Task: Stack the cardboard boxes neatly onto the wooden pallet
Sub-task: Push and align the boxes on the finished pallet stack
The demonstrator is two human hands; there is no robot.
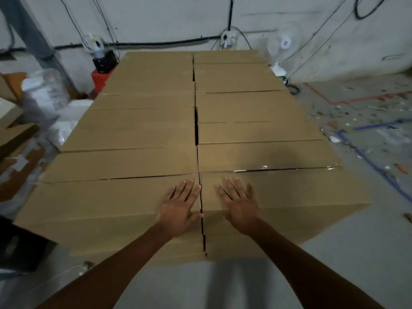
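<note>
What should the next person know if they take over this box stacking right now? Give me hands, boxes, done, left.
Left hand: open, flat on the top of the near left box, by the centre seam.
Right hand: open, flat on the near right box. Neither hand grips anything.
Boxes: the stack's top layer runs in two columns toward the wall, tops level.
Pallet: hidden under the stack.
Done: the visible layer looks filled.
Left: a dark gap opens between the columns midway; probably close it. No loose sealed boxes in view.
</note>
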